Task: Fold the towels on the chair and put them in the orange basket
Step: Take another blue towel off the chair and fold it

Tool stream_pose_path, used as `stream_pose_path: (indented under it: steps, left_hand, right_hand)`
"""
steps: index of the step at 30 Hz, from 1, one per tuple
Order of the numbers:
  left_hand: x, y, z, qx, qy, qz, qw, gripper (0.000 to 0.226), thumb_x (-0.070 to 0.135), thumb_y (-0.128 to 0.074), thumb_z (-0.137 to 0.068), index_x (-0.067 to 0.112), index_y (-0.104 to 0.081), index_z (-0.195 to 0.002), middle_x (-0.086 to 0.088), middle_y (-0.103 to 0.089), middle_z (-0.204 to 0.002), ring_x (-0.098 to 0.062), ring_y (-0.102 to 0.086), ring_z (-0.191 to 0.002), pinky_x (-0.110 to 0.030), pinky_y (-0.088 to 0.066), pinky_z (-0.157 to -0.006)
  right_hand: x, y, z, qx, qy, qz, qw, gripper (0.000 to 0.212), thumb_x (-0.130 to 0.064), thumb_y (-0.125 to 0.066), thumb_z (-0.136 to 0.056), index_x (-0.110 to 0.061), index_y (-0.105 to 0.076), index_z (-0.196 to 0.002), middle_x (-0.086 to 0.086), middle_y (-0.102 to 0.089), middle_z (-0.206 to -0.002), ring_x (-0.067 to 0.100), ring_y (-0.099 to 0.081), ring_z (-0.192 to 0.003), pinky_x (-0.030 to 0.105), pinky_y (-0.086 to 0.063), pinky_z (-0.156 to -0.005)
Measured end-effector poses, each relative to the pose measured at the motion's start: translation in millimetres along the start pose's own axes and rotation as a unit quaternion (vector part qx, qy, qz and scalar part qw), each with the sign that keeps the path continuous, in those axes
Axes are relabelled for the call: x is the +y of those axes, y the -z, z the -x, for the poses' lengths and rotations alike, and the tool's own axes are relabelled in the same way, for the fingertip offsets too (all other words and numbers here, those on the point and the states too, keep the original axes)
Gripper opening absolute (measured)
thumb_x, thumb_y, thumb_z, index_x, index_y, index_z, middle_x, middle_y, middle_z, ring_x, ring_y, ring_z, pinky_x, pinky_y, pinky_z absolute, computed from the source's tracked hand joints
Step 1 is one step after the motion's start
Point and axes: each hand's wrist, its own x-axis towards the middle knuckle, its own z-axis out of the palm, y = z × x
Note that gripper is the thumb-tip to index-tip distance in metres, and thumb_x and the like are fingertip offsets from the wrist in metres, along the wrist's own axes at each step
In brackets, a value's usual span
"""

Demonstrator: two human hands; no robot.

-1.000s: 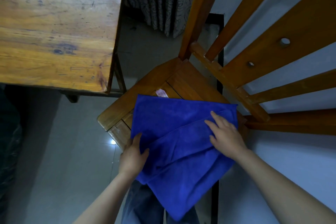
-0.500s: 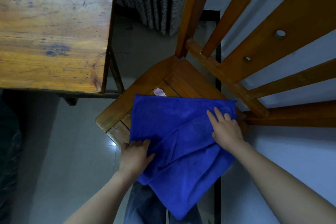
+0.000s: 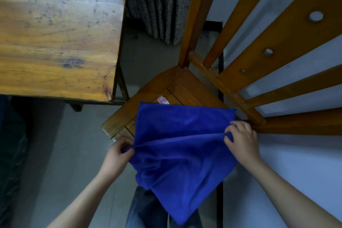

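Looks like a plain home room, prob. a dining or study corner. Worn, scratched wooden table point(image 3: 55, 33) upper left, patterned curtain point(image 3: 159, 2) hanging to floor level at top centre, slat-back wooden chair point(image 3: 187, 87) centre to right, grey tiled floor point(image 3: 74, 153) lower left, pale wall point(image 3: 296, 163) at right.

The blue towel point(image 3: 182, 146), earlier pressed flat under open palms, is now pinched at its fold by the left hand point(image 3: 118, 155) and right hand point(image 3: 240, 141) and pulled taut.
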Motion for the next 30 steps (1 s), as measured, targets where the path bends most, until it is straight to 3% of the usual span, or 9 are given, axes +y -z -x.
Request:
stream_pose_path:
  steps: [5,7,9,12,14,16,20,23,30]
  left_hand:
    - [30,34,23,0.073,-0.034,0.226,0.971,0.024,-0.008,-0.06,-0.081,0.013,-0.067,-0.07,0.005,-0.067,-0.062,0.0,-0.059,-0.059,-0.008,-0.047,-0.055]
    - [36,46,30,0.042,-0.042,0.293,0.954,0.007,0.021,-0.074,-0.073,0.017,-0.073,-0.067,0.003,-0.07,-0.067,-0.006,-0.062,-0.067,-0.012,-0.049,-0.062]
    - [44,51,31,0.013,-0.041,0.33,0.943,0.033,0.049,-0.081,-0.055,0.02,-0.075,-0.072,0.001,-0.07,-0.07,-0.01,-0.063,-0.069,-0.016,-0.051,-0.064]
    - [57,37,19,0.064,-0.017,0.346,0.936,0.016,0.022,-0.063,-0.082,0.016,-0.072,-0.07,-0.004,-0.065,-0.073,-0.018,-0.057,-0.076,-0.024,-0.05,-0.067]
    - [67,19,4,0.121,0.011,0.327,0.937,0.02,0.012,-0.055,-0.09,0.018,-0.066,-0.074,-0.004,-0.062,-0.077,-0.019,-0.055,-0.079,-0.03,-0.045,-0.073]
    - [72,3,-17,0.142,0.021,0.3,0.943,0.022,0.014,-0.054,-0.092,0.018,-0.062,-0.073,-0.002,-0.058,-0.074,-0.015,-0.052,-0.073,-0.027,-0.04,-0.067]
    - [65,-12,-55,0.174,0.08,0.282,0.94,0.017,0.017,-0.053,-0.093,0.014,-0.06,-0.077,0.004,-0.054,-0.073,-0.01,-0.048,-0.07,-0.021,-0.036,-0.061]
    - [51,-15,-65,0.169,0.103,0.275,0.941,0.02,0.017,-0.056,-0.091,0.023,-0.06,-0.073,0.008,-0.057,-0.077,-0.01,-0.053,-0.076,-0.026,-0.043,-0.074]
    - [44,-16,-85,0.127,0.085,0.237,0.959,0.018,0.02,-0.053,-0.093,0.022,-0.062,-0.078,0.01,-0.059,-0.08,-0.006,-0.052,-0.077,-0.024,-0.041,-0.075]
  right_hand:
    - [-1,34,28,0.071,-0.095,-0.199,0.973,0.017,-0.006,-0.07,-0.078,-0.019,-0.059,-0.078,-0.001,-0.062,-0.098,0.024,-0.05,-0.106,0.047,-0.039,-0.091]
    - [-2,51,34,0.073,-0.13,-0.316,0.937,0.026,-0.005,-0.067,-0.081,-0.024,-0.052,-0.072,-0.008,-0.057,-0.083,0.019,-0.052,-0.09,0.029,-0.047,-0.08]
    - [-1,60,36,0.082,-0.163,-0.411,0.893,0.027,-0.003,-0.065,-0.083,-0.024,-0.052,-0.071,-0.004,-0.056,-0.077,0.016,-0.054,-0.076,0.014,-0.046,-0.059]
    - [-2,60,30,0.121,-0.22,-0.502,0.828,0.023,-0.006,-0.066,-0.082,-0.023,-0.054,-0.073,0.001,-0.059,-0.076,0.016,-0.056,-0.072,0.007,-0.044,-0.048]
    - [-7,53,20,0.159,-0.249,-0.533,0.793,0.022,-0.008,-0.066,-0.083,-0.023,-0.054,-0.073,-0.001,-0.058,-0.076,0.015,-0.054,-0.073,0.008,-0.045,-0.053]
    - [-14,40,8,0.183,-0.276,-0.547,0.769,0.021,-0.009,-0.066,-0.083,-0.025,-0.055,-0.074,-0.004,-0.057,-0.079,0.013,-0.054,-0.076,0.017,-0.049,-0.064]
    - [-22,6,-8,0.155,-0.317,-0.53,0.771,0.011,-0.008,-0.06,-0.088,-0.018,-0.059,-0.086,0.001,-0.06,-0.093,0.023,-0.058,-0.093,0.034,-0.047,-0.078]
    - [-21,-16,-11,0.12,-0.337,-0.498,0.79,0.016,-0.006,-0.055,-0.09,-0.016,-0.061,-0.1,0.008,-0.059,-0.113,0.026,-0.055,-0.108,0.042,-0.048,-0.092]
    - [-16,-25,-37,0.112,-0.339,-0.473,0.805,0.034,-0.007,-0.052,-0.092,-0.017,-0.053,-0.125,0.008,-0.051,-0.133,0.026,-0.049,-0.122,0.046,-0.044,-0.101]
